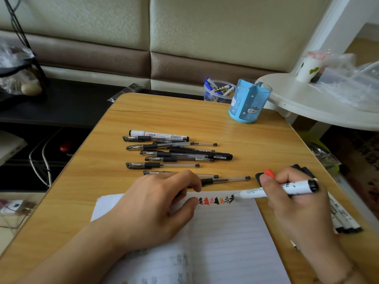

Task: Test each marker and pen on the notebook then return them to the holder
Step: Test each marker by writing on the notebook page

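My right hand (293, 203) grips a white marker (279, 190) with a black end, its tip on the top line of the open lined notebook (225, 238), at the end of a row of red and black test marks (215, 200). My left hand (155, 206) lies flat on the notebook's left page, fingers by the marks. Several black gel pens and a white marker (170, 152) lie loose on the wooden table (266, 140). The blue cat-print holder (248, 100) stands at the table's far right. More markers (344, 218) lie under my right hand, with black and red caps (266, 174) above it.
A clear tub (218, 90) with blue-capped markers sits behind the holder. A white round side table (320, 99) with a paper cup (307, 68) and plastic wrap overhangs the far right corner. A dark shelf and cables are to the left, a padded wall behind.
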